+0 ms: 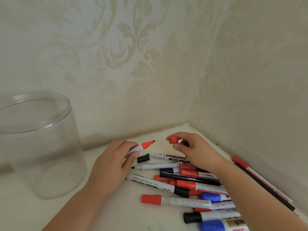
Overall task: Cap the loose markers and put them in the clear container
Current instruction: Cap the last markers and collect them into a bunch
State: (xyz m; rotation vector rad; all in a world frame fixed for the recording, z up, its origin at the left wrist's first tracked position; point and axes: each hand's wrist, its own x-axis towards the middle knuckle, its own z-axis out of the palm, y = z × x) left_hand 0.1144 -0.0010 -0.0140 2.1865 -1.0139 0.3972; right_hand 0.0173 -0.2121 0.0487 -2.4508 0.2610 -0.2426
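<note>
My left hand [115, 160] grips an uncapped red marker [143, 146], its bare red tip pointing right and slightly up. A short gap to the right, my right hand [191, 147] pinches a red cap [174, 140] between thumb and fingers, level with the tip. Below both hands lies a pile of markers [191, 184] with red, black and blue caps; one thin black marker [155, 166] shows a bare tip. The clear container [38, 144], a tall round jar, stands open and empty at the left.
The white surface [116, 205] sits in a corner between two papered walls [133, 64]. Two long markers [260, 179] lie along the right wall's foot. My right forearm crosses over the pile.
</note>
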